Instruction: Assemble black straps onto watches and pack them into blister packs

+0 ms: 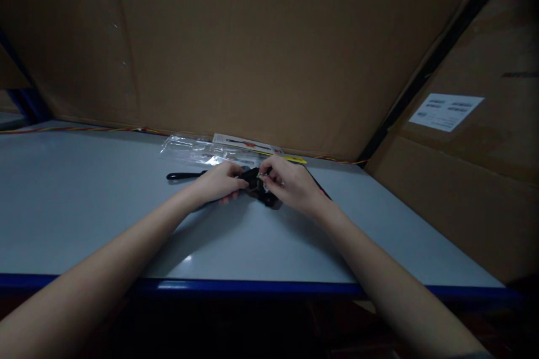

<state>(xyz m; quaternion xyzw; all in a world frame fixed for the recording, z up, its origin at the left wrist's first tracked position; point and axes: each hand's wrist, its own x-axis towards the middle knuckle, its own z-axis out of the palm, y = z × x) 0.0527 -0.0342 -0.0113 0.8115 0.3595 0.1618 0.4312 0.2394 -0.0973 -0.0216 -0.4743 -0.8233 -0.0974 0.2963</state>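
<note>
Two bare hands meet over one black tool, which is held just above or on the tabletop, near its middle; the gap, if any, is hard to judge. The left hand [223,182] grips the black tool [251,175] between thumb and fingers. The right hand [292,182] has its thumb and fingertips drawn together at the tool's near side, pinching one small pale piece [260,175], too blurred to identify. One black handle [183,176] sticks out left of the left hand; whether it joins the tool is hidden. Behind the hands lie one clear plastic package [189,148] and one printed card [242,142], overlapping, on the tabletop [105,202]. One white label [446,112] is on the cardboard [463,190] at right.
</note>
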